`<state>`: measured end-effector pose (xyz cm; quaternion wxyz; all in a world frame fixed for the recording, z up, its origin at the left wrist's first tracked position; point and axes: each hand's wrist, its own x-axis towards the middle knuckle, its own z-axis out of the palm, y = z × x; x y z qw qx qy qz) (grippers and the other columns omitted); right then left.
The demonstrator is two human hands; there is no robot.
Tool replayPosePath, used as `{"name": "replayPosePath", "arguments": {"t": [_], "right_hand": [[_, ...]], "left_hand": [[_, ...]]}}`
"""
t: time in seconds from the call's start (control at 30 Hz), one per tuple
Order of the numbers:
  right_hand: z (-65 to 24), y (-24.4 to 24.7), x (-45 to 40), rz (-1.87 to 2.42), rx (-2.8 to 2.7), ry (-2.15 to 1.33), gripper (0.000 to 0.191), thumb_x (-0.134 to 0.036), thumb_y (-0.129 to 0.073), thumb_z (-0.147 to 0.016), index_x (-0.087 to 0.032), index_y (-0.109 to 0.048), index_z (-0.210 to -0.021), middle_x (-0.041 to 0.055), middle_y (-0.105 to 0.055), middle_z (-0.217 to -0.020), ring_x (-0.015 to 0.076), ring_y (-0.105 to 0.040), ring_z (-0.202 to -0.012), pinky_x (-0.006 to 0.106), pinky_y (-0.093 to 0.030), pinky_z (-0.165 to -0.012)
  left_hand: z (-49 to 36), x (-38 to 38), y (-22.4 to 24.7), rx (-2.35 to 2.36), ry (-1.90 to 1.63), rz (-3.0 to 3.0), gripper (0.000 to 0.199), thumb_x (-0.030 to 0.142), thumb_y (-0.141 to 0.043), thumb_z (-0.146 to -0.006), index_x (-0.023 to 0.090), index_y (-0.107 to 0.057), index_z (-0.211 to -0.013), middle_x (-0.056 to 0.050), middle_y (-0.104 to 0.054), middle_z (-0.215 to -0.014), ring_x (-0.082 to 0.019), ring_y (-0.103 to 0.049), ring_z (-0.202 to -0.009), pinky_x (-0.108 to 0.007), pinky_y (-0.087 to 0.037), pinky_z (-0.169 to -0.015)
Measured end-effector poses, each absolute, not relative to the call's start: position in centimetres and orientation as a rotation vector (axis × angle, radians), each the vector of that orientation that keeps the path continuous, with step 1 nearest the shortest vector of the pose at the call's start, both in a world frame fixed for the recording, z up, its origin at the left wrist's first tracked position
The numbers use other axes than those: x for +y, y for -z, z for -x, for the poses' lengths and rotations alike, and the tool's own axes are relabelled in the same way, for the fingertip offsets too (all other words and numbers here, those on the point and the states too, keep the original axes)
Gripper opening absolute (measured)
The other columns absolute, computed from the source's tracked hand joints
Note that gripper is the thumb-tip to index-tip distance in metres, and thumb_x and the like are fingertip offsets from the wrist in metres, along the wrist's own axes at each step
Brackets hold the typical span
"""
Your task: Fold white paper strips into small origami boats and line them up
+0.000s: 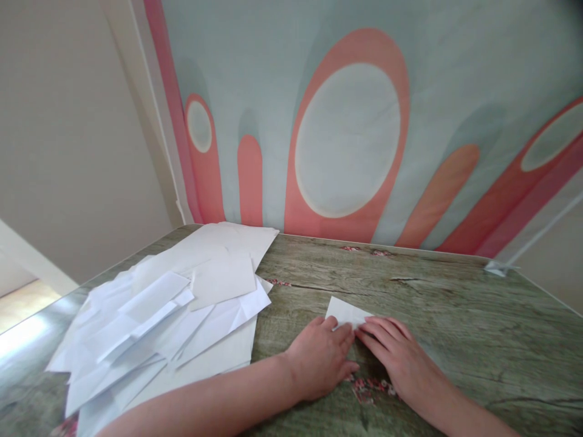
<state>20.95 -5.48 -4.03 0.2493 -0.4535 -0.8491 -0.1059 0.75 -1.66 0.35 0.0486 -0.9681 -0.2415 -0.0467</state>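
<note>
A small piece of white paper (345,309) lies on the table in front of me, its near part covered by my fingers. My left hand (319,358) holds the paper's near left side, with curled fingertips on it and the thumb pointing right along the tabletop. From the right, my right hand (398,346) grips the near right edge with its fingers close together. The fingertips of both hands almost meet at the near edge. Whether the paper is folded beneath them I cannot tell.
A loose heap of white paper sheets (223,276), some folded, spreads over the left of the wood-patterned table (455,315). Behind the table's far edge hangs a backdrop (273,73) with pink and white shapes. White tape (496,267) sits at the far right corner.
</note>
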Motion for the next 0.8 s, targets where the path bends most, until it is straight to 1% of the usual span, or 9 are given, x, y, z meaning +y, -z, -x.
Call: {"name": "replayPosePath", "arguments": {"t": [0.13,0.33,0.5,0.57,0.7,0.8], "right_hand": [[-20.9,3.9,-5.3,1.256,-2.333,0.332,0.028,-0.015,-0.046,-0.084,-0.018,-0.062,-0.106,0.0065,-0.063,-0.105,0.0211,-0.05,-0.105,0.038,-0.035,-0.094],[-20.5,3.8,-5.7,1.358,-2.388,0.49,0.029,-0.017,-0.056,-0.074,-0.015,-0.064,-0.102,0.0085,-0.063,-0.105,0.0239,-0.049,-0.108,0.039,-0.037,-0.094],[-21.6,4.0,-5.4,1.503,-2.384,0.697,0.029,-0.006,-0.048,-0.072,-0.011,-0.065,-0.095,0.0111,-0.064,-0.103,0.0244,-0.047,-0.111,0.04,-0.038,-0.093],[-22.3,4.2,-5.1,1.555,-2.394,0.746,0.031,-0.005,-0.046,-0.071,-0.009,-0.065,-0.094,0.0128,-0.064,-0.101,0.0257,-0.047,-0.11,0.04,-0.039,-0.091],[-23.1,4.2,-4.8,1.58,-2.392,0.716,0.032,-0.002,-0.046,-0.07,-0.01,-0.066,-0.094,0.0106,-0.065,-0.1,0.0237,-0.05,-0.107,0.039,-0.04,-0.09],[-22.9,3.8,-5.2,1.607,-2.328,0.684,0.033,-0.001,-0.044,-0.071,-0.011,-0.066,-0.094,0.0099,-0.064,-0.104,0.0235,-0.05,-0.107,0.041,-0.039,-0.092]], "left_hand": [[-0.8,-1.6,-0.5,-0.741,0.112,2.956,0.05,0.049,-0.04,-0.089,0.012,-0.046,-0.123,-0.007,-0.055,-0.116,-0.022,-0.047,-0.098,-0.034,-0.039,-0.083],[-0.9,-1.6,-0.7,-0.747,0.099,2.972,0.051,0.049,-0.039,-0.089,0.012,-0.045,-0.124,-0.006,-0.055,-0.118,-0.022,-0.047,-0.1,-0.033,-0.039,-0.085],[-0.8,-1.6,-0.6,-0.741,0.089,2.968,0.052,0.051,-0.038,-0.089,0.012,-0.045,-0.124,-0.006,-0.051,-0.124,-0.022,-0.046,-0.102,-0.034,-0.038,-0.086],[-0.8,-1.5,-0.5,-0.739,0.085,2.962,0.053,0.051,-0.037,-0.089,0.013,-0.046,-0.124,-0.006,-0.051,-0.125,-0.023,-0.046,-0.102,-0.034,-0.038,-0.087],[-0.8,-1.6,-0.5,-0.743,0.064,2.958,0.052,0.051,-0.036,-0.09,0.013,-0.047,-0.123,-0.008,-0.052,-0.124,-0.023,-0.047,-0.102,-0.033,-0.038,-0.086],[-0.9,-1.7,-0.5,-0.756,0.069,2.953,0.05,0.051,-0.036,-0.09,0.014,-0.048,-0.122,-0.008,-0.053,-0.122,-0.023,-0.047,-0.102,-0.034,-0.038,-0.084]]}}
